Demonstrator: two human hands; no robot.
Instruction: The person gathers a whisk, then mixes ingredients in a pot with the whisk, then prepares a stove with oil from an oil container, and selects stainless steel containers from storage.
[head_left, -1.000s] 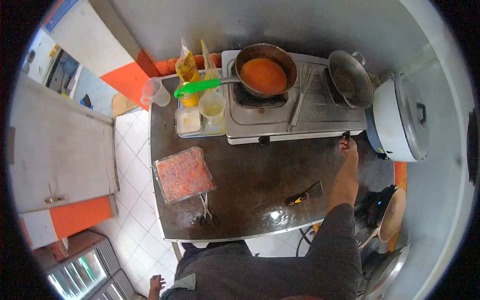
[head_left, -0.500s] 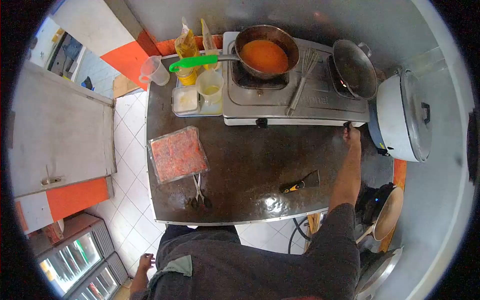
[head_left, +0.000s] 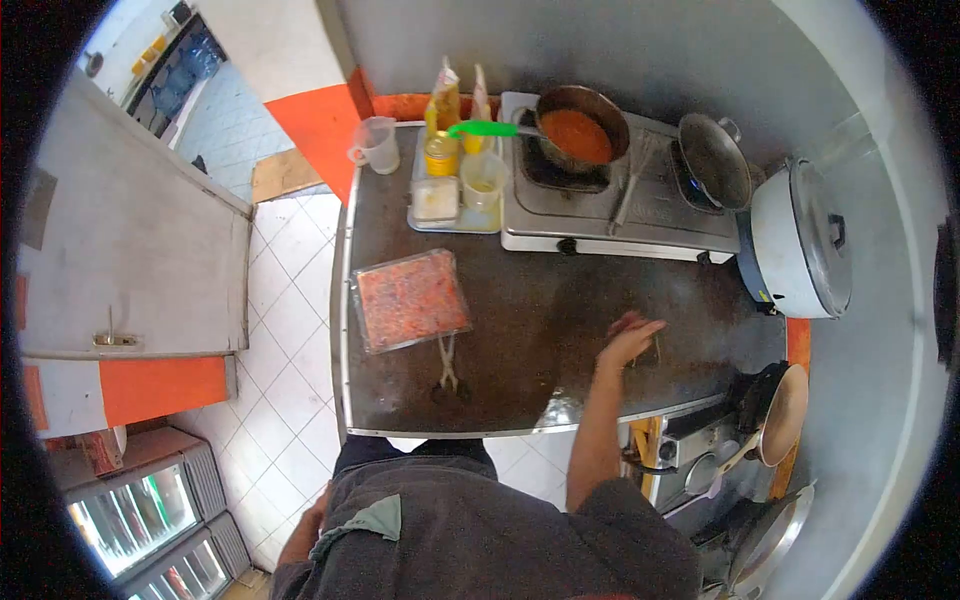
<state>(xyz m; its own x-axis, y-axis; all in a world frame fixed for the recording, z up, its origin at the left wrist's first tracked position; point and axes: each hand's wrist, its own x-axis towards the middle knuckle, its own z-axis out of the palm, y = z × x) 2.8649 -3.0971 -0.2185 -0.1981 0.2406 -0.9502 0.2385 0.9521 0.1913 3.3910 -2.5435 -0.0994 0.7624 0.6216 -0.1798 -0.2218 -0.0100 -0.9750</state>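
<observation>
My right hand [head_left: 632,340] is over the right part of the dark worktop, its fingers smeared by motion. It covers the spot where the scraper with a yellow-and-black handle lay, and I cannot make out whether it grips it. At my left hip, my left hand [head_left: 318,510] is mostly hidden against my clothes. A flat clear pack of reddish minced food [head_left: 412,300] lies on the left of the worktop, with scissors [head_left: 448,375] just below it. On the two-burner gas stove [head_left: 540,225] stand a saucepan of orange-red sauce [head_left: 577,135] and a dark wok [head_left: 715,160].
A whisk [head_left: 628,200] rests on the stove between the burners. Left of it, a tray [head_left: 425,225] holds a jug, a tub and yellow packets. A clear pitcher [head_left: 378,147] stands at the back left corner. A large lidded white pot [head_left: 800,240] stands at the right.
My right hand has left the stove's right knob and come down over the scraper's place. My left hand has drawn in to my hip. The whole view has shifted.
</observation>
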